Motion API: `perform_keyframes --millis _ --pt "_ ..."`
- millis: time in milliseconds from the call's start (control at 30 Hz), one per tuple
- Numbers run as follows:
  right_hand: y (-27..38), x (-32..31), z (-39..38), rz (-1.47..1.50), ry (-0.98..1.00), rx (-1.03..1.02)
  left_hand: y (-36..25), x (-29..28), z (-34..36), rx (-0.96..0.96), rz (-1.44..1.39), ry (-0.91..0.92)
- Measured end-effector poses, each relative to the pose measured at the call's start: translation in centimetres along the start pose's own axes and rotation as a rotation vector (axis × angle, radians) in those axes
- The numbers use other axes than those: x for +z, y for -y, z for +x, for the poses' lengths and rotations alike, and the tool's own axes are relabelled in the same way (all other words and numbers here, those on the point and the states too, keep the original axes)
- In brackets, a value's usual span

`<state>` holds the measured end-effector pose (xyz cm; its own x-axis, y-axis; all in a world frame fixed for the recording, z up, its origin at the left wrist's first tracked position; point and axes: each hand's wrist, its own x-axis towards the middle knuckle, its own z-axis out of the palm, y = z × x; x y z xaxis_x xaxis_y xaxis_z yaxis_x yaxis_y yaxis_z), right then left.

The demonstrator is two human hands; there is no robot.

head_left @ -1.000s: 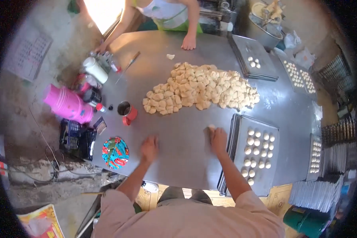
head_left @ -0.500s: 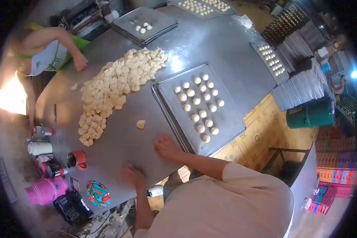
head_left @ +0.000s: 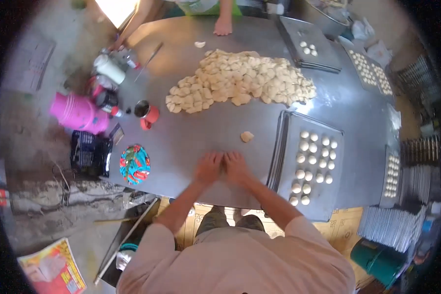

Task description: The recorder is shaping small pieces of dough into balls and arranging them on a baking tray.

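At the near edge of the steel table (head_left: 181, 137), my left hand (head_left: 209, 168) and my right hand (head_left: 234, 167) lie palm down, side by side. Their fingers are bent and held together, pointing away from me; whatever lies under them is hidden. Just beyond my right hand sits a single dough piece (head_left: 247, 136). A big heap of cut dough pieces (head_left: 240, 78) spreads across the middle of the table. To the right, round dough balls (head_left: 312, 149) stand in rows on the top one of some stacked baking trays (head_left: 323, 201).
Left of my hands are a red mug (head_left: 152, 114), a colourful patterned cloth item (head_left: 134, 164) and pink buckets (head_left: 81, 113). Across the table, a co-worker's hand (head_left: 223, 26) rests on the edge. More trays (head_left: 308, 34) with dough balls stand at the far right.
The view has turned, bringing my body to the middle. My hands, apart before, now lie next to each other. The heap and the trays look unchanged.
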<state>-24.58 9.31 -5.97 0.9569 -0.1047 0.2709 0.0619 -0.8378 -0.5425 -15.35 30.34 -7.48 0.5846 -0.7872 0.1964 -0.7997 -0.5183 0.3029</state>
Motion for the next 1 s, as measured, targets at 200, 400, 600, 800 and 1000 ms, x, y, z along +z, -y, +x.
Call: perform_keyframes --millis 200,400,600,800,1000 --pt "0.6 -3.1 -1.6 -0.153 0.022 0.069 5.3 3.1 -4.6 -0.420 -0.334 0.046" --pt "0.6 1.9 2.1 -0.145 0.054 -0.092 0.1 0.0 2.8 -0.165 -0.149 0.033" --pt "-3.0 -1.7 -3.0 -0.144 0.151 0.134 3.4 -2.7 -6.5 -0.243 -0.039 0.004" --pt "0.1 3.5 -0.2 -0.152 0.039 -0.063 0.1 0.5 1.1 -0.099 -0.008 0.119" --pt "-3.3 -1.3 0.7 -0.131 0.177 0.218 3.0 -8.6 0.6 -0.208 -0.142 0.185"
